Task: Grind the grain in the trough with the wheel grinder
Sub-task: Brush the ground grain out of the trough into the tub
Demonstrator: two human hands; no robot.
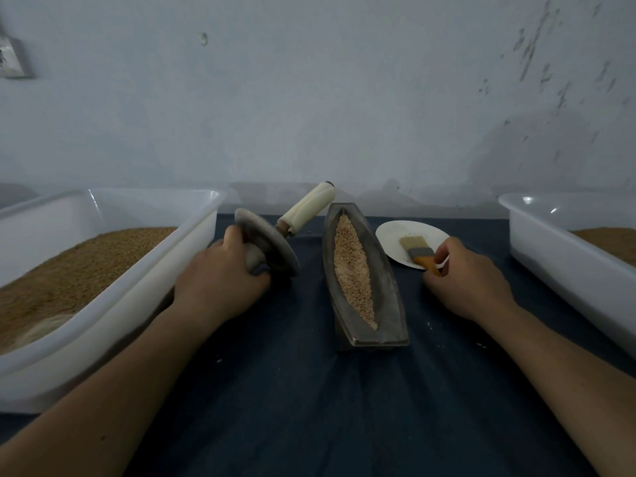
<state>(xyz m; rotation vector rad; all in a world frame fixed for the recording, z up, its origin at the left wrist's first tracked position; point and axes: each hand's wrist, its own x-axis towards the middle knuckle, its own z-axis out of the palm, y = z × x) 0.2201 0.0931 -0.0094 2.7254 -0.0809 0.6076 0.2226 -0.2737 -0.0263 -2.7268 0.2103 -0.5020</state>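
Pale grain (352, 270) lies in the trough (387, 294) at centre, seemingly unground — grinding has yet to start. Left grip (220, 275) clasps the wheel grinder (272, 242) just left of the trough; right grip (468, 275) pinches the brush (418, 252) handle.

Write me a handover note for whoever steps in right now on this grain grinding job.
Left hand grips the near handle of the wheel grinder, which sits tilted on the cloth, left of the trough.
Right hand pinches the brush by its handle; the bristles rest on the plate.
Grain fills the trough's groove and looks mostly whole.
Done: trough loaded.
Left: release the brush, set the wheel in the trough, roll it over the grain.
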